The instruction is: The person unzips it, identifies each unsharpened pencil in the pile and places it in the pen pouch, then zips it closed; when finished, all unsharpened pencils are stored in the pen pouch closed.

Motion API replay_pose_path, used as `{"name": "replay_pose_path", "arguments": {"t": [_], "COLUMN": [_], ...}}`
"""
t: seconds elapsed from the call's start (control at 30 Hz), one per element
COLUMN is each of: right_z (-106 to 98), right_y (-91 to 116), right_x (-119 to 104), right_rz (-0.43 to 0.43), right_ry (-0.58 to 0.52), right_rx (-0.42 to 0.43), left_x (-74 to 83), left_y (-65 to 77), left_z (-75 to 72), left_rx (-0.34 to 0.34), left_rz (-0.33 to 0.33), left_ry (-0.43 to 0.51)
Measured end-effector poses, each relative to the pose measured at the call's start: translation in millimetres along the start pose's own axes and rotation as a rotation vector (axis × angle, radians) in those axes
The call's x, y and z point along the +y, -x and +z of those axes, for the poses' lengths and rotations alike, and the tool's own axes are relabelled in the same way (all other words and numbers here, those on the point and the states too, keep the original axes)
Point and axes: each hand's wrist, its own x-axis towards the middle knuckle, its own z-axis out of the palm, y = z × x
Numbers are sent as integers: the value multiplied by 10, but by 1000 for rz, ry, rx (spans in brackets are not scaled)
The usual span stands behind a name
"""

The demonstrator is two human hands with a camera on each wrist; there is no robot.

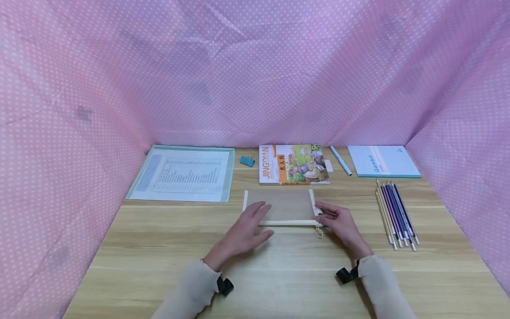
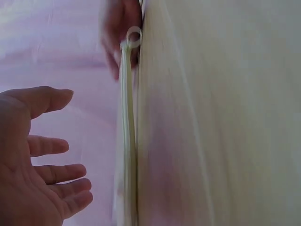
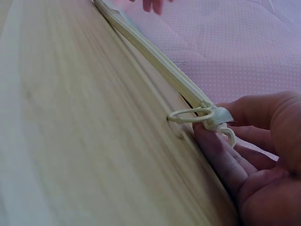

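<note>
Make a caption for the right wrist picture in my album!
Right hand pinches the corner of a zippered pouch beside its cream ring, above the wooden tabletop.

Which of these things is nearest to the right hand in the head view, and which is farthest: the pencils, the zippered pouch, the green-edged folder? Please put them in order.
1. Zippered pouch: its right end is between the right hand's thumb and fingers.
2. Pencils: to the right of that hand.
3. Green-edged folder: far left, past the pouch.
</note>
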Motion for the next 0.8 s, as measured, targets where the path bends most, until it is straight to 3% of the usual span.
{"name": "replay_pose_path", "arguments": {"t": [0.3, 0.8], "right_z": [-5, -18], "right_y": [0, -10], "right_x": [19, 59], "right_rz": [-8, -15], "right_ry": [5, -15], "right_rx": [-7, -20], "left_x": [346, 542], "left_y": [-55, -246], "left_z": [186, 551], "left_rx": [-106, -279], "left_rz": [73, 96], "left_ry": [45, 92]}}
